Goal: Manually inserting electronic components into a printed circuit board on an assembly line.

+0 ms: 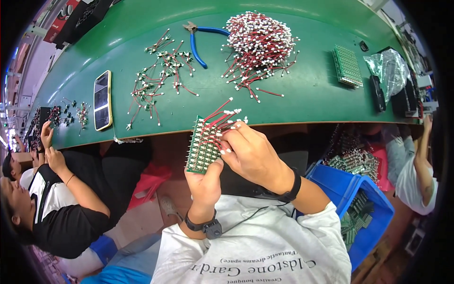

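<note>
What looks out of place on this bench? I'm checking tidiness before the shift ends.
Mostly the phone: its lower end juts past the near edge of the green table. A few red wire leads also sit right at that edge beside it.

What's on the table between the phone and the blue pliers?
Head view: scattered small red-wire connector pieces lie on the green table between the phone and the pliers.
</note>
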A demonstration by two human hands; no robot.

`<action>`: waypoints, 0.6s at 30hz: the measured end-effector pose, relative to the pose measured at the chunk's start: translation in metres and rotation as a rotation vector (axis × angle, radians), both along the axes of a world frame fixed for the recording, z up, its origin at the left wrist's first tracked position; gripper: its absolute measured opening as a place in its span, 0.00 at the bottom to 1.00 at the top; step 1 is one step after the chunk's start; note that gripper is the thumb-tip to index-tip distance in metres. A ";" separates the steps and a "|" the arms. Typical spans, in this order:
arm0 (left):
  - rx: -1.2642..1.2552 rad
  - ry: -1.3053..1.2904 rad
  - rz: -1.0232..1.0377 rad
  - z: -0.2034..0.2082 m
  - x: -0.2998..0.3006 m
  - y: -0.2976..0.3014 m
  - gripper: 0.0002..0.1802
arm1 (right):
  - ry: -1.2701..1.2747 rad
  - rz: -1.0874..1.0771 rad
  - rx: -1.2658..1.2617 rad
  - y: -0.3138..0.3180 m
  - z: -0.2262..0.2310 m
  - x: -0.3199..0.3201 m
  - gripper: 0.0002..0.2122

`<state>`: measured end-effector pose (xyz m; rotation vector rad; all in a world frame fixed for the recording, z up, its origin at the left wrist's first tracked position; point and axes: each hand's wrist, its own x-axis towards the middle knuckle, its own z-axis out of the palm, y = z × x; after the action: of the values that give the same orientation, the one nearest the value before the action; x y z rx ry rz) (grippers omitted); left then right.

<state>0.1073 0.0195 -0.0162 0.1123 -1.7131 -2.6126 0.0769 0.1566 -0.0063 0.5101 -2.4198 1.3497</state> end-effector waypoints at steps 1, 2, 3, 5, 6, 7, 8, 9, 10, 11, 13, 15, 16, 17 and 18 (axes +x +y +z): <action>0.001 -0.001 0.000 -0.001 0.000 -0.001 0.28 | 0.038 -0.012 0.062 -0.001 0.000 0.000 0.08; -0.028 0.012 -0.002 -0.004 0.001 -0.001 0.27 | 0.076 -0.025 0.125 -0.001 0.001 0.001 0.08; -0.056 0.024 -0.005 -0.006 0.001 -0.002 0.26 | 0.074 -0.025 0.126 -0.002 0.002 0.000 0.08; -0.083 0.014 -0.003 -0.007 -0.001 -0.003 0.26 | 0.155 0.048 0.333 -0.002 0.005 -0.003 0.08; -0.111 0.006 -0.001 -0.008 -0.002 -0.003 0.25 | 0.153 0.048 0.335 -0.002 0.005 -0.003 0.08; -0.100 -0.005 0.004 -0.006 -0.002 -0.004 0.25 | 0.145 0.052 0.377 -0.003 0.007 -0.003 0.08; -0.101 -0.005 0.008 -0.005 -0.001 -0.005 0.25 | 0.137 0.055 0.419 -0.003 0.007 -0.004 0.08; -0.098 0.014 0.011 -0.005 0.000 -0.006 0.24 | 0.138 0.059 0.417 -0.004 0.006 -0.004 0.08; -0.092 0.033 0.011 -0.005 0.000 -0.006 0.22 | 0.128 0.055 0.375 -0.003 0.005 -0.003 0.08; -0.074 0.017 0.015 -0.001 0.000 -0.003 0.21 | 0.117 0.052 0.332 -0.002 0.004 -0.003 0.09; -0.075 0.017 0.016 -0.004 -0.001 -0.003 0.22 | 0.119 0.054 0.323 -0.003 0.001 -0.003 0.09; -0.077 0.017 0.015 -0.005 0.000 -0.003 0.23 | 0.119 0.056 0.312 -0.004 0.000 -0.001 0.09; -0.084 0.004 0.006 -0.004 0.000 -0.003 0.25 | 0.110 0.053 0.342 -0.004 0.000 -0.001 0.10; -0.091 -0.009 -0.004 -0.005 0.000 -0.002 0.26 | 0.100 0.050 0.371 -0.005 0.000 0.000 0.10; -0.091 -0.010 -0.005 -0.006 0.000 -0.004 0.26 | 0.099 0.050 0.371 -0.005 -0.001 0.000 0.10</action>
<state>0.1076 0.0160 -0.0220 0.1206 -1.8342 -2.5364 0.0771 0.1514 -0.0070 0.7143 -2.5965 0.8667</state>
